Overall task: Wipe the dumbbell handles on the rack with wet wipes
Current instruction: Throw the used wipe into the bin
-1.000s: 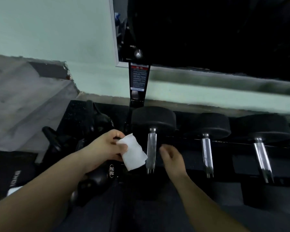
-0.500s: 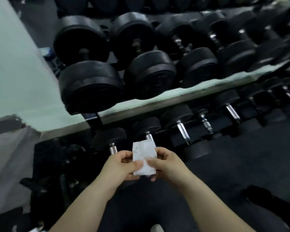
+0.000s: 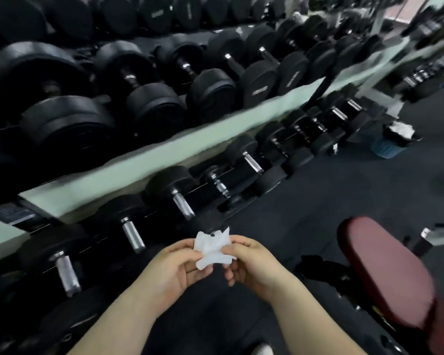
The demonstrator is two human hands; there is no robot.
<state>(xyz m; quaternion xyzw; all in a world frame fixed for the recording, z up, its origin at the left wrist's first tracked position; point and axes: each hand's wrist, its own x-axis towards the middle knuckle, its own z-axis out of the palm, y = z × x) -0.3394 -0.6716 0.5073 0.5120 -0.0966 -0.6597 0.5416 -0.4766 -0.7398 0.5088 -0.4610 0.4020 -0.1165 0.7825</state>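
Observation:
A crumpled white wet wipe (image 3: pixel 212 249) is pinched between both hands in front of me, a little in front of the rack. My left hand (image 3: pixel 173 270) grips its left edge and my right hand (image 3: pixel 251 265) grips its right edge. The lower rack row (image 3: pixel 241 180) runs from lower left to upper right with black dumbbells and chrome handles; the nearest handles are at the left (image 3: pixel 66 274), beside it (image 3: pixel 133 237) and further right (image 3: pixel 183 206). An upper row (image 3: pixel 149 98) carries larger black dumbbells.
A dark red padded bench (image 3: pixel 385 272) stands close at the right. A blue bin (image 3: pixel 392 142) holding white scraps sits on the dark floor further right. A pale green wall strip (image 3: pixel 139 165) shows between the two rack rows.
My view has swung up and to the right, showing more of the rack and the bench. Both hands came together on the wipe, which has gone from flat to crumpled.

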